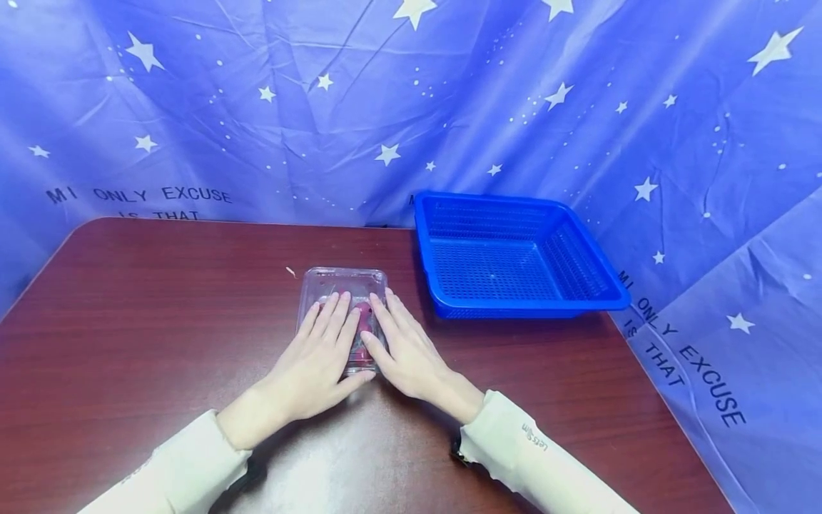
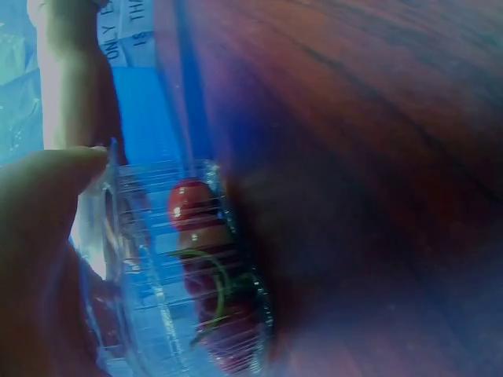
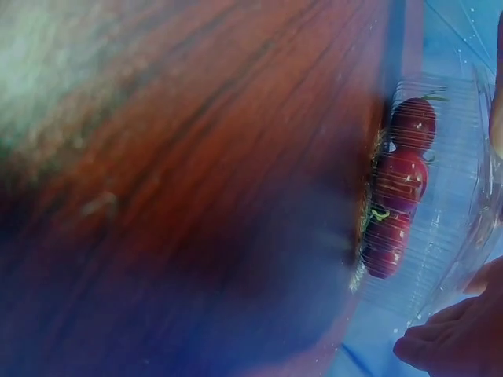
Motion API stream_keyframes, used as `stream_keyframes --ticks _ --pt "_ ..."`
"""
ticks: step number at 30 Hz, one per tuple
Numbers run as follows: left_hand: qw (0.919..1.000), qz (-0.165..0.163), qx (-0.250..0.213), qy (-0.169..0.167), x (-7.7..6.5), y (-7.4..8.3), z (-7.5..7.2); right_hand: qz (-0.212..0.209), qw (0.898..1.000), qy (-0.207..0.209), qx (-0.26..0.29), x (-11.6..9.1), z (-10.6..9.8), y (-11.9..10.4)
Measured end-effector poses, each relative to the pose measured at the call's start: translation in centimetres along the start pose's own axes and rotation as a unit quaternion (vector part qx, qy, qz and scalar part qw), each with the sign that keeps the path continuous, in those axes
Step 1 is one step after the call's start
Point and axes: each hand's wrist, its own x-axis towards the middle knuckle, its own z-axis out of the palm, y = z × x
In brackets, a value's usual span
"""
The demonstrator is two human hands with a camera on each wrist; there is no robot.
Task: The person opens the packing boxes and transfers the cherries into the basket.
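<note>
A clear plastic clamshell box lies on the table, its lid under both hands. Red cherry tomatoes with thin green stems show through its ribbed side in both wrist views. My left hand rests palm down on the left part of the lid, fingers straight and pointing away, thumb toward the near edge. Across the right part lies my right hand, its fingers extended along the right edge and thumb pointing inward. The hands cover much of the lid and contents in the head view.
A blue plastic basket with perforated walls stands at the back right of the brown wooden table. A small pale scrap lies left of the box. Blue star-printed cloth hangs behind and to the right.
</note>
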Motion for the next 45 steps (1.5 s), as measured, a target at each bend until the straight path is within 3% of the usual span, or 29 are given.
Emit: stream_keyframes --ticks 5,19,31,36,45 --pt "0.9996 -0.001 0.027 0.011 -0.2 0.0 0.5 0.002 1.000 -0.003 0.011 -0.1 0.0 0.0" --pt "0.9994 -0.024 -0.003 0.024 -0.1 0.4 0.5 0.015 0.999 -0.012 0.036 -0.2 -0.1 0.4" --pt "0.9979 -0.003 0.049 0.042 -0.1 0.3 1.1 0.009 0.999 -0.011 0.035 -0.3 -0.2 0.6" --pt "0.9966 -0.014 0.055 0.061 -0.1 0.5 1.3 0.008 0.998 -0.013 0.053 -0.3 -0.3 0.7" --pt "0.9923 -0.018 0.090 0.083 0.1 1.7 0.2 -0.001 0.999 -0.005 0.050 -0.2 -0.4 0.9"
